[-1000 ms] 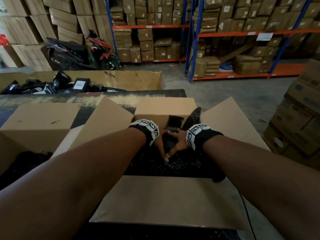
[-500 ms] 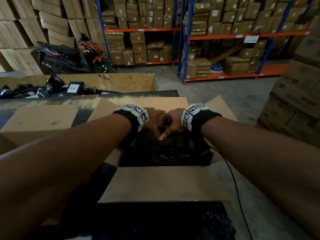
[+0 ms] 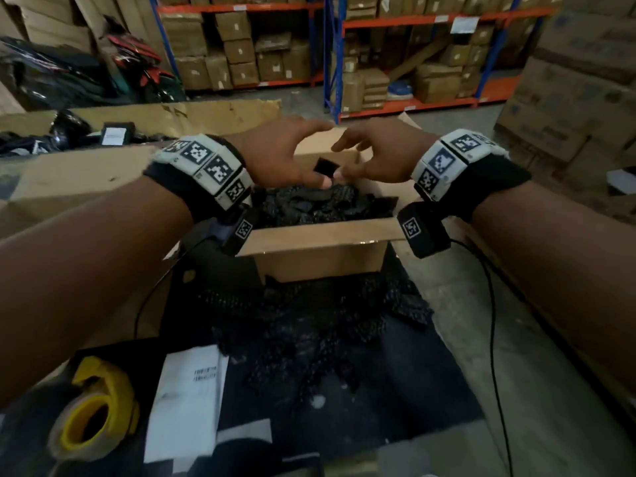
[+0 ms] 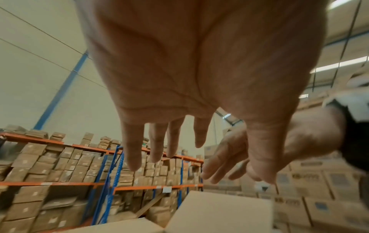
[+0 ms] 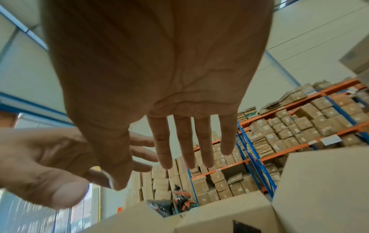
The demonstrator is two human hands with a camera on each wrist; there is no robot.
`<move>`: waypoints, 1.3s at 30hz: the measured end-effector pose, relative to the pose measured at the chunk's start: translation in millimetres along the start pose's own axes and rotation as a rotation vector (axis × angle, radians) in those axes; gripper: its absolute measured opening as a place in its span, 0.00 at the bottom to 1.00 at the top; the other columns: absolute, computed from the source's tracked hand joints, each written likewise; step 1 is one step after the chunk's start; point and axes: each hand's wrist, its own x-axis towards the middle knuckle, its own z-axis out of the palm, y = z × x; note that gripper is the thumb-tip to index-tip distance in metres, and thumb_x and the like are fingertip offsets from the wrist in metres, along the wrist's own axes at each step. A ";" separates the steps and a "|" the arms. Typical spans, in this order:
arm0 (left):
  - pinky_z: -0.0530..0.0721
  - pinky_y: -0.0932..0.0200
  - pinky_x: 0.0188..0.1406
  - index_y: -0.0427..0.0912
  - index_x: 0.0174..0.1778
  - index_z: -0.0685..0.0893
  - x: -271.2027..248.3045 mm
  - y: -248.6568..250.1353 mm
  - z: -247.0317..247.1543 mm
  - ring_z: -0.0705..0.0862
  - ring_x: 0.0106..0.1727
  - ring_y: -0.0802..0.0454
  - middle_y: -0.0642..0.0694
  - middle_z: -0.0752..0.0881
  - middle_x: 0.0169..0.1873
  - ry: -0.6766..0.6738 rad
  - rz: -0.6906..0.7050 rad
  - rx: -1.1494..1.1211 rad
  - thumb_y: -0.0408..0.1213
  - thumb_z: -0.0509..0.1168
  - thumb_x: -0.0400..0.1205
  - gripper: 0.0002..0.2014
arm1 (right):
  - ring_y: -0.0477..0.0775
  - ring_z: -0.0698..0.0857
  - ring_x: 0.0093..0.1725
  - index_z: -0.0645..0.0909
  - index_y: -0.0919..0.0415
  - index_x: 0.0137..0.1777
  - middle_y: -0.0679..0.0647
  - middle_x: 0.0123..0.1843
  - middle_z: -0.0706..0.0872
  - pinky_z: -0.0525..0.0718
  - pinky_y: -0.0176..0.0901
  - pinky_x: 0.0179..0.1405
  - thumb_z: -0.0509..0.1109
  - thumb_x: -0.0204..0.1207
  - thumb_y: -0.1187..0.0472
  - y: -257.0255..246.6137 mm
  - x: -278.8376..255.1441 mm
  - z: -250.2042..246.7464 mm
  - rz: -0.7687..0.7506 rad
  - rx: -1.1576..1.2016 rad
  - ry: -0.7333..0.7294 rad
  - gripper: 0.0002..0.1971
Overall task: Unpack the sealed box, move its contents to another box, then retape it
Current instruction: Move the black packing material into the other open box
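An open cardboard box (image 3: pixel 316 235) stands on the dark table, filled with black bubble-wrapped parcels (image 3: pixel 316 204). Both hands hover just above its opening, close together with palms down. My left hand (image 3: pixel 303 153) has spread, relaxed fingers and holds nothing; in the left wrist view the left hand (image 4: pixel 179 141) is empty too. My right hand (image 3: pixel 361 156) mirrors it, and the right hand (image 5: pixel 179 141) shows straight fingers over a box flap (image 5: pixel 319 189). A roll of tape on a yellow core (image 3: pixel 93 411) lies at the near left.
A loose heap of black bubble wrap (image 3: pixel 309 321) lies in front of the box, beside a white label sheet (image 3: pixel 187 404). Another opened carton (image 3: pixel 69 180) sits on the left. A black cable (image 3: pixel 492 321) hangs on the right. Shelving with cartons stands behind.
Both hands have come up out of the parcels in the box and their fingers have spread. The head view has tilted down, bringing the tape roll and label sheet into sight.
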 end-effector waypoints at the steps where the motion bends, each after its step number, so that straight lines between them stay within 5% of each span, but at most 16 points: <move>1: 0.65 0.52 0.79 0.49 0.88 0.63 -14.7 5.9 2.1 0.69 0.82 0.45 0.43 0.70 0.83 0.036 0.014 -0.016 0.60 0.74 0.77 0.46 | 0.55 0.83 0.68 0.81 0.52 0.73 0.52 0.71 0.84 0.80 0.50 0.67 0.76 0.75 0.41 -1.7 -12.6 3.8 0.001 0.015 0.021 0.28; 4: 0.67 0.56 0.75 0.52 0.86 0.67 -59.5 25.3 11.5 0.71 0.79 0.48 0.46 0.73 0.79 0.167 0.033 -0.088 0.60 0.73 0.78 0.41 | 0.54 0.82 0.69 0.82 0.53 0.71 0.53 0.70 0.85 0.79 0.51 0.69 0.76 0.75 0.42 -2.0 -49.3 20.0 -0.009 0.091 0.142 0.27; 7: 0.78 0.51 0.73 0.54 0.81 0.74 -103.0 43.7 29.9 0.76 0.73 0.52 0.49 0.77 0.71 0.326 0.013 -0.198 0.56 0.74 0.80 0.34 | 0.52 0.83 0.64 0.84 0.53 0.66 0.51 0.63 0.86 0.81 0.51 0.64 0.74 0.76 0.42 2.2 -84.2 46.6 -0.093 0.195 0.343 0.23; 12: 0.85 0.52 0.61 0.50 0.64 0.85 -163.0 67.9 77.0 0.83 0.61 0.58 0.54 0.83 0.58 0.492 -0.064 -0.350 0.45 0.75 0.80 0.17 | 0.54 0.82 0.57 0.85 0.57 0.57 0.52 0.54 0.83 0.81 0.50 0.57 0.73 0.78 0.52 -9.7 -153.3 104.6 -0.193 0.315 0.579 0.12; 15: 0.86 0.48 0.57 0.49 0.58 0.83 -183.1 70.2 126.8 0.84 0.57 0.55 0.54 0.82 0.53 0.463 -0.141 -0.371 0.44 0.75 0.79 0.13 | 0.53 0.81 0.57 0.84 0.54 0.57 0.49 0.53 0.80 0.82 0.57 0.55 0.73 0.75 0.47 -9.5 -181.9 153.0 -0.156 0.366 0.464 0.15; 18: 0.82 0.45 0.68 0.53 0.72 0.76 -186.0 55.3 183.0 0.78 0.68 0.46 0.48 0.75 0.63 0.203 -0.381 -0.287 0.59 0.75 0.73 0.33 | 0.55 0.75 0.67 0.75 0.46 0.70 0.49 0.65 0.73 0.80 0.62 0.63 0.71 0.67 0.31 6.6 -189.1 200.3 0.006 0.271 0.220 0.34; 22: 0.62 0.30 0.83 0.63 0.88 0.45 -169.0 21.6 240.6 0.50 0.87 0.31 0.41 0.45 0.87 -0.196 -0.644 -0.179 0.77 0.76 0.56 0.69 | 0.63 0.49 0.87 0.49 0.37 0.85 0.54 0.88 0.48 0.58 0.73 0.82 0.68 0.51 0.15 41.4 -167.6 237.5 0.252 0.170 -0.069 0.63; 24: 0.52 0.23 0.83 0.70 0.85 0.33 -155.5 5.0 256.5 0.35 0.88 0.30 0.42 0.29 0.87 -0.323 -0.705 -0.139 0.78 0.78 0.49 0.77 | 0.65 0.40 0.88 0.41 0.35 0.86 0.53 0.90 0.37 0.50 0.75 0.83 0.65 0.46 0.12 57.4 -149.0 247.3 0.332 0.131 -0.148 0.68; 27: 0.47 0.18 0.81 0.72 0.81 0.24 -137.8 -13.6 269.2 0.28 0.85 0.25 0.40 0.20 0.83 -0.444 -0.767 -0.165 0.77 0.80 0.47 0.81 | 0.68 0.37 0.88 0.36 0.34 0.86 0.56 0.89 0.32 0.47 0.76 0.83 0.62 0.44 0.10 75.5 -125.2 258.7 0.445 0.108 -0.273 0.71; 30: 0.45 0.21 0.83 0.69 0.82 0.23 -129.8 -20.0 284.9 0.29 0.85 0.25 0.37 0.23 0.85 -0.464 -0.773 -0.188 0.77 0.79 0.49 0.80 | 0.68 0.38 0.88 0.34 0.35 0.87 0.58 0.90 0.34 0.45 0.73 0.84 0.60 0.53 0.11 75.8 -114.2 273.3 0.504 0.123 -0.375 0.65; 34: 0.45 0.30 0.86 0.62 0.87 0.30 -125.5 -5.1 303.0 0.38 0.89 0.34 0.39 0.36 0.89 -0.338 -0.523 -0.307 0.72 0.80 0.59 0.75 | 0.65 0.42 0.89 0.40 0.39 0.88 0.56 0.91 0.43 0.46 0.66 0.86 0.62 0.71 0.26 44.2 -116.9 295.6 0.339 0.151 -0.315 0.51; 39: 0.68 0.40 0.83 0.54 0.90 0.37 -123.6 9.0 306.3 0.65 0.85 0.36 0.39 0.56 0.87 -0.214 -0.291 -0.398 0.51 0.80 0.71 0.64 | 0.60 0.54 0.88 0.52 0.46 0.89 0.56 0.90 0.53 0.57 0.58 0.86 0.65 0.79 0.46 11.7 -127.2 304.1 0.124 0.418 -0.236 0.40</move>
